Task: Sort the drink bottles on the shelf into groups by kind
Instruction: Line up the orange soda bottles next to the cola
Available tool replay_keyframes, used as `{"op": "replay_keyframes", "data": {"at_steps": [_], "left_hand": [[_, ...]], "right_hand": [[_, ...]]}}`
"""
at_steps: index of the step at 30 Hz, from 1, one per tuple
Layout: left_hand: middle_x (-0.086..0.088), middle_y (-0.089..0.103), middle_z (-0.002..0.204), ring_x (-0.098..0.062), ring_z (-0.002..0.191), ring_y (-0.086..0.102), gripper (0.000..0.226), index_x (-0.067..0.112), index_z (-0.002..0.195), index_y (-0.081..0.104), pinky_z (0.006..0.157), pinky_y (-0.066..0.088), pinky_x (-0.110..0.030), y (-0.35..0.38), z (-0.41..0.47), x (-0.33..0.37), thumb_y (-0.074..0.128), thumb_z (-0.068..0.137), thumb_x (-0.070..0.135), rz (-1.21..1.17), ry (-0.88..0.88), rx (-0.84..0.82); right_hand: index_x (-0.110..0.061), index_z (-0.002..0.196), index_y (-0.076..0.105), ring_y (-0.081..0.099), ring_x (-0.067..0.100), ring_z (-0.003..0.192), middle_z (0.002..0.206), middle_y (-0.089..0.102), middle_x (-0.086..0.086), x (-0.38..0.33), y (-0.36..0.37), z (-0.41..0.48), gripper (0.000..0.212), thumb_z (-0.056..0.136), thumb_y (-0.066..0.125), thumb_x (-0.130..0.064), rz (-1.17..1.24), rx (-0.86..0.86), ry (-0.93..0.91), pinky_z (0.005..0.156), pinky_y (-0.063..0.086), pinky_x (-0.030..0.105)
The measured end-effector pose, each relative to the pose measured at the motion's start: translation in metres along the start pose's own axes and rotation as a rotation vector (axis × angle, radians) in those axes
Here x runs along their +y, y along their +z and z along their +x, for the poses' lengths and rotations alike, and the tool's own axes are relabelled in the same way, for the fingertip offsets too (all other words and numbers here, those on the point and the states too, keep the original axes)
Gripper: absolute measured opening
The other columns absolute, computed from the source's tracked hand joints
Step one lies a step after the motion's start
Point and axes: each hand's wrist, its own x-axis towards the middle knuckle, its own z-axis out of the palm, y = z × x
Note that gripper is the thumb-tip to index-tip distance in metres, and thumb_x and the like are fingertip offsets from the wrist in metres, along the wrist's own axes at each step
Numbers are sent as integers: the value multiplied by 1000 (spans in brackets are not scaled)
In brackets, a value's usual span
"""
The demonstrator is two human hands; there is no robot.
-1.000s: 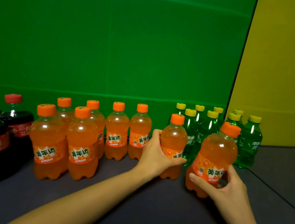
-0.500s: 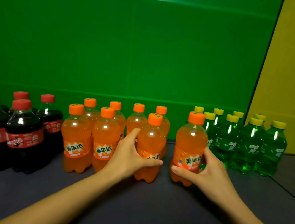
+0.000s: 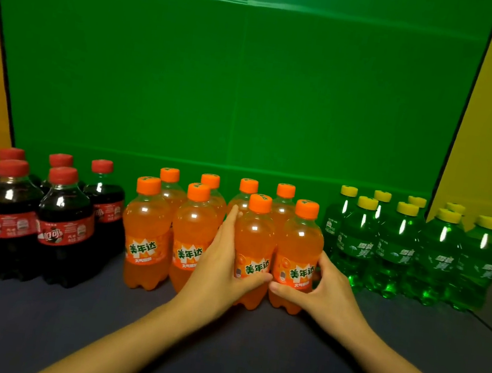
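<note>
**Inspector:** What is held, and by which hand?

**Assessor:** The left hand point(image 3: 222, 264) is wrapped round the lower body of a clear plastic bottle of orange drink with an orange cap point(image 3: 253, 243), with the thumb laid across the label and the fingers behind. The right hand point(image 3: 329, 289) is curled round a second orange-capped bottle of orange drink point(image 3: 300, 249) just beside it, with the thumb at the front below the label. Both bottles are stood upright on the dark shelf surface point(image 3: 218, 353), side by side and close enough to touch

**Inspector:** Why are they gripped low and set there?

**Assessor:** A low grip is judged to be used so that the bottles can be slid without tipping. They are set at the front right of the cluster of orange bottles point(image 3: 146, 230), so that this kind is closed into one block of two rows

**Inspector:** How are the other kinds laid out?

**Assessor:** To the left, dark cola bottles with red caps point(image 3: 63, 226) are grouped. To the right, green plastic bottles with yellow caps point(image 3: 394, 254) are grouped, before a green backdrop point(image 3: 234, 92). The three kinds are kept apart by colour, each in its own block

**Inspector:** What remains?

**Assessor:** The sort is judged nearly complete, and only the release of the two bottles appears outstanding. Care is advised on withdrawal, since the right hand's fingers are lodged between its bottle and the nearest green one, and either may be knocked
</note>
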Motion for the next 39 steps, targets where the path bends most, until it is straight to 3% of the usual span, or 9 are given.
{"op": "replay_keyframes", "data": {"at_steps": [3,8,11,16,21,25,28,32,39], "left_hand": [[14,12,154,3,141,11,99,27,146,1,113,15,-11,-12,-8,6,70,77,40,105,93,-6],[-1,46,133,-9,126,40,61,10,131,40,109,31,-21,-55,-25,6,61,79,32,289,341,301],[-5,40,129,-13,122,37,74,6,131,35,107,30,-23,-82,-31,-6,62,71,40,309,228,462],[-3,27,144,-16,132,32,130,18,143,6,109,29,-32,-86,-33,-24,81,43,52,24,-254,286],[10,44,120,-14,112,50,136,26,141,13,98,43,-35,-92,-25,-42,87,28,45,-230,-426,185],[19,49,113,-1,102,53,145,29,135,23,80,46,-21,-95,-19,-53,85,7,59,-305,-411,138],[18,50,115,0,105,52,133,27,137,24,85,45,-25,-90,-18,-55,91,24,44,-319,-372,166],[13,50,117,-1,105,52,110,22,140,25,92,43,-29,-85,-18,-58,86,49,13,-314,-325,220],[5,53,123,-10,110,55,107,26,136,28,94,47,-35,-79,-19,-64,84,45,25,-322,-315,219]], "right_hand": [[-41,114,40,57,7,106,117,59,-11,2,1,-1,74,53,81,-53,16,-17,16,93,49,34],[-39,119,32,56,5,107,122,54,-11,-5,3,-5,89,44,78,-56,150,-73,58,92,50,33],[-44,120,21,53,6,110,124,49,-12,-12,9,-6,101,41,83,-58,242,-54,55,95,49,37],[-44,124,14,49,8,117,130,43,-8,-20,22,-6,112,38,86,-39,357,90,-10,99,45,35],[-42,126,14,49,11,119,132,43,-5,-23,29,-4,114,38,85,-36,368,118,-26,98,43,33],[-45,125,16,49,11,117,129,46,-8,-23,29,-2,110,39,84,-37,397,88,-5,99,43,34],[-40,132,24,52,11,118,129,50,-9,-18,24,1,110,40,86,-36,442,69,23,100,45,39],[-31,138,27,56,4,111,124,55,-10,-17,21,5,108,47,83,-25,508,30,40,84,50,21],[-29,132,36,60,0,100,116,60,-11,-16,26,8,86,60,81,-10,517,18,62,70,52,9]]}}
